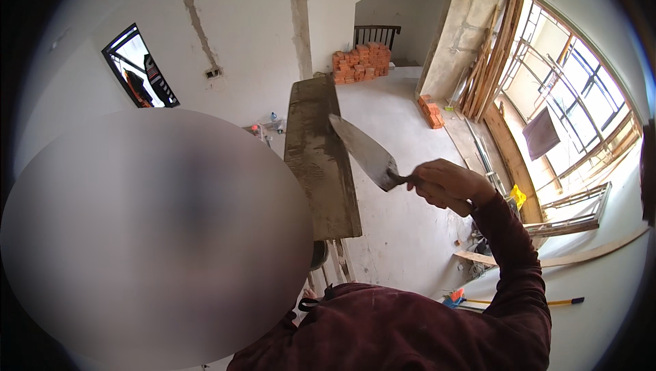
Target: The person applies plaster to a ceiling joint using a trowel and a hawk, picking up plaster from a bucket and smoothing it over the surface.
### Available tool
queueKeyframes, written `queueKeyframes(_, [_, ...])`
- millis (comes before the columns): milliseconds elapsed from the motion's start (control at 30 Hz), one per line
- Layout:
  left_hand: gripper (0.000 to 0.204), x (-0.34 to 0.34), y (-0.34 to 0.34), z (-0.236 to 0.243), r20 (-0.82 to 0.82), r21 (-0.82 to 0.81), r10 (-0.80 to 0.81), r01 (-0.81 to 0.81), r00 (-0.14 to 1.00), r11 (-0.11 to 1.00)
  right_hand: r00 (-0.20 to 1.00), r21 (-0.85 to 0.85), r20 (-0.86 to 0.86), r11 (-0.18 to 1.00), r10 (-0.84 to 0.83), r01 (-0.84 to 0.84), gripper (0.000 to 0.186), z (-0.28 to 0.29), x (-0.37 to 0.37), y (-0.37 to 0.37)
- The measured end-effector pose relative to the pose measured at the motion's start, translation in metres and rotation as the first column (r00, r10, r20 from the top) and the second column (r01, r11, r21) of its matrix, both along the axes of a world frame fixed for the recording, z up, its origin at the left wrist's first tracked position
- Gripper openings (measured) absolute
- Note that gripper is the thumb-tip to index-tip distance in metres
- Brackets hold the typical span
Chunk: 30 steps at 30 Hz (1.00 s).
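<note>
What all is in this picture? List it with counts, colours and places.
Trowel: one, grey blade, centre
Mortar-smeared slab: one, grey-brown, left of trowel
Brick stack: one, orange-red, far back
Smaller brick pile: one, orange, right of stack
Large window: one, dark bars, right
Long timbers: several, brown, beside window
Cloth: one, greyish-purple, at window
Pole: one, yellow, dark end, lower right
Blurred left area: contents hidden
Hands: right, one, bare, holding trowel; left not visible

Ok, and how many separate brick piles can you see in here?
2: a large pile by the dark railing at the back, and a small pile left of the leaning planks. The blurred area could hide more.
</note>
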<state>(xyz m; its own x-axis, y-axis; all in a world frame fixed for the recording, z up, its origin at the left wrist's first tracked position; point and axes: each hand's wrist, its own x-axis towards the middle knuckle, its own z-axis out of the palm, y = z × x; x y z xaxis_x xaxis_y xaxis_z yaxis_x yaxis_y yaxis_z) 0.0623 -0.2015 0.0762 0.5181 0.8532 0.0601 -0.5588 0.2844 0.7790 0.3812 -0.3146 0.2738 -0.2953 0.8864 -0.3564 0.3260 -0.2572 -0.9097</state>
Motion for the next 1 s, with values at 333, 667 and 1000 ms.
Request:
queueKeyframes(333, [0.042, 0.001, 0.029, 0.015, -0.063, 0.116, -0.055, 0.062, 0.997, 0.991, 0.716, 0.919, 0.104, 0.342, -0.69, 0.196, 0.016, -0.057, -0.048, -0.052])
queueKeyframes(667, [0.043, 0.088, 0.051, 0.04, -0.298, 0.225, -0.253, 0.325, 0.921, 0.919, 0.696, 0.965, 0.23, 0.25, -0.68, -0.075, 0.022, -0.125, -0.088, -0.043])
queueKeyframes(1000, [0.045, 0.16, 0.033, 0.051, -0.396, 0.268, -0.417, 0.537, 0.818, 0.8, 0.432, 0.917, 0.372, 0.397, -0.821, -0.035, 0.025, -0.107, -0.076, -0.157])
